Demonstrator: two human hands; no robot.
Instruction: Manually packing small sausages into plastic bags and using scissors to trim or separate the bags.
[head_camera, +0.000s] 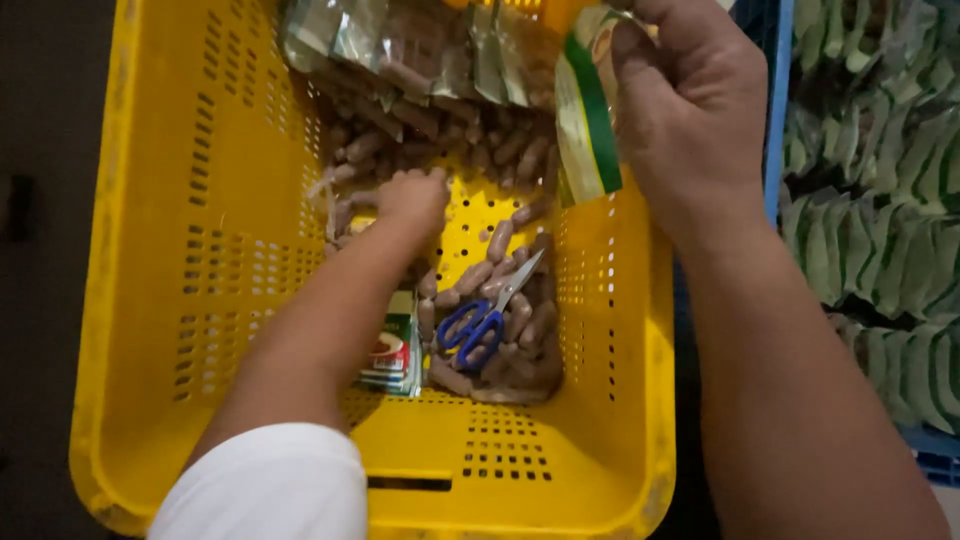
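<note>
My left hand (413, 195) reaches down into the yellow perforated crate (200, 300), its fingers curled closed over the loose brown sausage-shaped pieces (500, 300) lying on the crate floor; whether a piece is actually pinched between them I cannot tell, since the fingertips are buried in the pile. My right hand (690, 100) is raised at about 1 o'clock from the left one, above the crate's far right corner, with thumb and fingers gripping the top of a green-and-white plastic pouch (585, 120) that hangs downward from the grip. The brown pieces spread from the middle of the crate toward 5 o'clock and also toward 12 o'clock, where they run under a row of clear filled packets (420, 50) leaning against the far wall. A pair of blue-handled scissors (485, 315) lies on top of the pieces at 5 o'clock from my left hand, blades pointing toward 1 o'clock. A small stack of green, white and red printed labels or pouches (395, 350) lies at 6 o'clock, partly under my left forearm. Outside the crate, at 3 o'clock, a blue crate (775, 130) holds rows of green-and-white pouches (880, 200).
</note>
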